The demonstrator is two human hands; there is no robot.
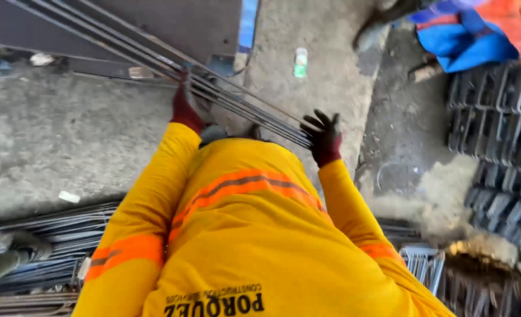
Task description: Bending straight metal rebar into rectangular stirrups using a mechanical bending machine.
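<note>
From the head view I see both gloved hands out ahead of the yellow shirt (243,235) with its orange stripes. My left hand (184,108) is wrapped shut round the bundle of steel bars (237,105), which runs slantwise from the upper left down toward the right. My right hand (325,138) sits at the lower end of that same bundle with fingers spread apart, touching the bar ends; I cannot tell that it grips them. Past the left hand the bars go on over a dark steel plate (172,23). Below the left arm lies a stack of more bars (61,240) on the concrete floor (55,135). Right of the right hand, well apart, stand rows of bent steel stirrups (501,117).
</note>
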